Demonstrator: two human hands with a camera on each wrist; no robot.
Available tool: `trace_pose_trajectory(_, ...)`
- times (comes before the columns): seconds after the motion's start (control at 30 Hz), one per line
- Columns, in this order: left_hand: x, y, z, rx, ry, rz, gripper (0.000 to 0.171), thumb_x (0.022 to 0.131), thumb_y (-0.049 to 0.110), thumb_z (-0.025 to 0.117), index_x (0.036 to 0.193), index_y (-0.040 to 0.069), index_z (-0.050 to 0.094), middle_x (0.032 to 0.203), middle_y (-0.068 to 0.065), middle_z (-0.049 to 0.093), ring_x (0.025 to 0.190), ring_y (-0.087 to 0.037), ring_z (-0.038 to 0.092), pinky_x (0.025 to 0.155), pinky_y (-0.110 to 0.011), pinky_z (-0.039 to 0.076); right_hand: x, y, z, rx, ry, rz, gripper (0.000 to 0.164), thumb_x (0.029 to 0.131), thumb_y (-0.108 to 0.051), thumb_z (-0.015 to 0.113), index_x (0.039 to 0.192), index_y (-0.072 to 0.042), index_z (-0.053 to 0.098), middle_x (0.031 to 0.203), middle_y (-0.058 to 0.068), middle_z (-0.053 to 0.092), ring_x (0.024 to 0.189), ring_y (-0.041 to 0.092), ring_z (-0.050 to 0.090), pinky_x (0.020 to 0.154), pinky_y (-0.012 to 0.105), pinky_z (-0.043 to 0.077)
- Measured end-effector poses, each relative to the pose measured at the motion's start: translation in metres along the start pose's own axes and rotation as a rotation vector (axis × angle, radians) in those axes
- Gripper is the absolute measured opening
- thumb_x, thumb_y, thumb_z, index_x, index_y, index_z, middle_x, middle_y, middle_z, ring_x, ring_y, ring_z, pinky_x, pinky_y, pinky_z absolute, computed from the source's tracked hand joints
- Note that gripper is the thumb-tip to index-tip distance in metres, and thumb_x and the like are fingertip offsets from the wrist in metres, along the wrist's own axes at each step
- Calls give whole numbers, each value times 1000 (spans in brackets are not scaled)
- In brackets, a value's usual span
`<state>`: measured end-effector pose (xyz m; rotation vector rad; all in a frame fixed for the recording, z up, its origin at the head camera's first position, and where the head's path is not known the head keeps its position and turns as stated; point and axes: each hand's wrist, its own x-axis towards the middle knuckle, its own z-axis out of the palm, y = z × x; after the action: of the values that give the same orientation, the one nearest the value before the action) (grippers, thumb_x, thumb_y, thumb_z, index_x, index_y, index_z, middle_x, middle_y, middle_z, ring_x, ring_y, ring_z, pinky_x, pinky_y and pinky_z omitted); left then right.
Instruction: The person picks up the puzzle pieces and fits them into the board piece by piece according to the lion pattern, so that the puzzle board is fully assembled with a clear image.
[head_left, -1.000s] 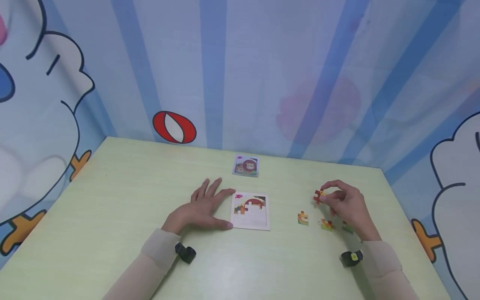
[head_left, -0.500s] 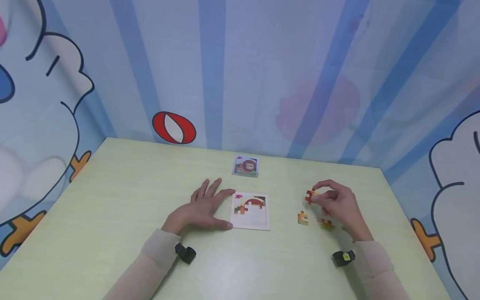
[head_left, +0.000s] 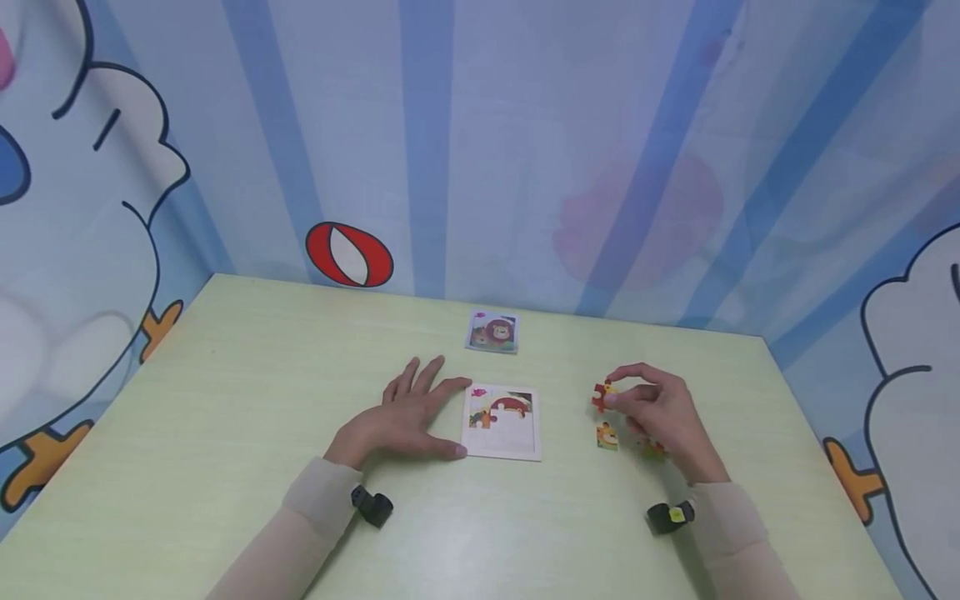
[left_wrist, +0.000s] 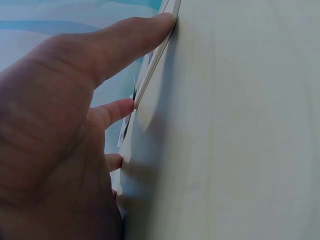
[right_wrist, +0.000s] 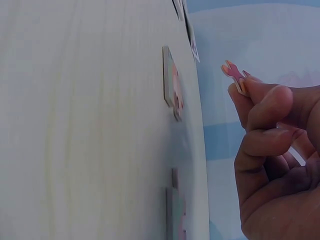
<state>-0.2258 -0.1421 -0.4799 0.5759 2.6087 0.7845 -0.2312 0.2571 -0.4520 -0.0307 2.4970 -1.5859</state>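
Note:
My right hand pinches a red and yellow jigsaw piece between thumb and index finger, held above the table in the right wrist view. Under it lies a loose orange and green jigsaw piece; another loose piece is partly hidden by the hand. My left hand is spread flat beside the white puzzle tray. Its thumb and index fingertip touch the tray's left corners, and in the left wrist view the thumb presses at the tray's edge. Several fitted pieces fill the tray's upper part; its lower right shows bare white.
A small square lion picture lies behind the tray. The pale table ends at a blue striped cloth backdrop. A black wrist camera sits on each wrist, the right one close to the tabletop.
My right hand has moved left with the pinched jigsaw piece, from over the right side to above the leftmost loose piece. My left hand and the tray have stayed in place.

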Motion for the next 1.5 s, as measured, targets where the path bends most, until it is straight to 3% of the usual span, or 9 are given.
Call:
trace_pose_trajectory(0.23, 4, -6, 5, -1, 19, 19, 102, 83, 64, 80, 168, 37, 31, 184, -11, -2, 167, -49, -12, 130, -78, 2, 3, -2, 11, 15, -22, 11, 44, 95, -30, 84, 132, -14, 67, 68, 1, 61, 50, 14, 40, 47, 33, 37)
trace_pose_trajectory(0.5, 1, -1, 0, 11, -1, 2, 102, 85, 58, 82, 169, 33, 30, 184, -12, -2, 168, -48, -13, 132, -76, 0, 6, -6, 28, 74, -80, 8, 44, 96, -24, 83, 135, -10, 66, 64, 0, 56, 51, 22, 38, 52, 35, 43)
trace_pose_trajectory(0.67, 3, -4, 3, -6, 21, 21, 101, 84, 62, 80, 168, 36, 32, 184, -12, -1, 167, -49, -11, 130, -78, 1, 9, -7, 37, 102, -107, 5, 44, 96, -24, 83, 134, -9, 67, 62, -2, 56, 50, 18, 36, 50, 33, 38)
trace_pose_trajectory(1.0, 5, -4, 3, 37, 0, -10, 100, 86, 57, 81, 169, 35, 30, 184, -10, -3, 168, -46, -14, 133, -73, 0, 11, -13, 55, 77, -143, 36, 39, 94, -25, 85, 128, -12, 71, 61, -2, 58, 47, 15, 41, 47, 28, 35)
trace_pose_trajectory(1.23, 4, -5, 2, 5, 18, 24, 101, 84, 64, 80, 168, 37, 31, 184, -13, 0, 167, -50, -10, 129, -79, 2, 12, -18, 72, 117, -174, 31, 37, 94, -21, 85, 127, -11, 73, 58, -2, 56, 47, 16, 38, 50, 29, 37)
trace_pose_trajectory(1.5, 2, -1, 0, 16, -9, 3, 101, 86, 59, 81, 169, 34, 29, 184, -12, -3, 168, -48, -14, 132, -76, 0, 14, -24, 88, 104, -200, 36, 33, 91, -22, 87, 121, -16, 76, 55, -3, 47, 48, 17, 37, 49, 28, 33)
